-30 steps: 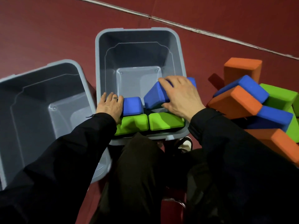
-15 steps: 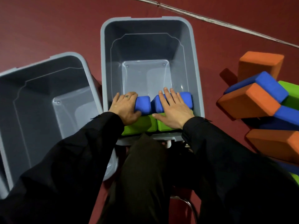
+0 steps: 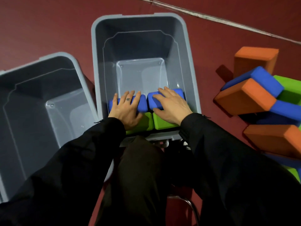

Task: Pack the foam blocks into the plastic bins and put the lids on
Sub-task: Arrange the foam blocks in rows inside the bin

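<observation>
A grey plastic bin [image 3: 190, 62] stands in front of me on the red floor. At its near end two green foam blocks [image 3: 162, 123] stand side by side, with two blue blocks just beyond them. My left hand [image 3: 126, 110] lies flat with spread fingers on the left blue block [image 3: 143, 102]. My right hand [image 3: 171, 106] presses flat on the right blue block [image 3: 152, 99]. The far half of the bin shows its bare bottom. No lid is in view.
A second grey bin [image 3: 65, 59] with nothing in it stands to the left, its corner touching the first. A heap of orange, blue and green foam blocks [image 3: 254, 95] lies on the floor to the right. A white floor line [image 3: 228, 20] crosses the far corner.
A second ago my right hand held the right blue block tilted; it now stands level beside the left one. Both hands have flattened on top of the blue blocks.
</observation>
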Demonstrator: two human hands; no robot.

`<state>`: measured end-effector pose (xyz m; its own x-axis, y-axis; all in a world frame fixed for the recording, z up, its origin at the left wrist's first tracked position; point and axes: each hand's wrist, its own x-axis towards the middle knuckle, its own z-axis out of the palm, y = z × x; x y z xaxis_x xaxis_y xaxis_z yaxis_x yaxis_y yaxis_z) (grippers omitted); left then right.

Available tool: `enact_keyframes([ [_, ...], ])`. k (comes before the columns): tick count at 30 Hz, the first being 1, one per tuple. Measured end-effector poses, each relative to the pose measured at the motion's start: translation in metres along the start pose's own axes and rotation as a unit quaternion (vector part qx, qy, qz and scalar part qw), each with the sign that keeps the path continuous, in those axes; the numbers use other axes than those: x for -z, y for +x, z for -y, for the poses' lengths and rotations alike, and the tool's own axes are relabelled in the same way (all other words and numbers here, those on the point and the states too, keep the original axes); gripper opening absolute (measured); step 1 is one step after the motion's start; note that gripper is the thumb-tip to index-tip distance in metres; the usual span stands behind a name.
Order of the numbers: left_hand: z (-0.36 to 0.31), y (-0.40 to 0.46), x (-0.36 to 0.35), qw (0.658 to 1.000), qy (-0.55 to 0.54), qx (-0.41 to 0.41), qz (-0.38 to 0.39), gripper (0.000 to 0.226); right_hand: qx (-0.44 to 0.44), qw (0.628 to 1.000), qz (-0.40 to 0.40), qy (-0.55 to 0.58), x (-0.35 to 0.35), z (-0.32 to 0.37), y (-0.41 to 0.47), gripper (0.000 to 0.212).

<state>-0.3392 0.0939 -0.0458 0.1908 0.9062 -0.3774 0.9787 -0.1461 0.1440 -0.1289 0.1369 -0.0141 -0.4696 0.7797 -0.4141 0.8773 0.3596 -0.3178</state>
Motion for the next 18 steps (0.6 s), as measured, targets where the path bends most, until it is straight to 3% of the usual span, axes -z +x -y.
enact_keyframes([
  [6, -0.033, 0.002, 0.05, 0.998, -0.05, -0.046, 0.016, 0.067, -0.032, 0.999, -0.038, 0.011, 0.042, -0.005, -0.032, 0.037],
  [10, -0.072, 0.006, 0.105, 0.996, -0.037, -0.075, 0.02, 0.052, -0.062, 0.996, -0.065, 0.016, 0.083, -0.01, -0.058, 0.033],
  [18, -0.191, -0.007, 0.158, 0.985, 0.009, -0.17, -0.022, 0.046, -0.121, 0.978, -0.159, 0.063, 0.138, -0.058, -0.16, 0.03],
])
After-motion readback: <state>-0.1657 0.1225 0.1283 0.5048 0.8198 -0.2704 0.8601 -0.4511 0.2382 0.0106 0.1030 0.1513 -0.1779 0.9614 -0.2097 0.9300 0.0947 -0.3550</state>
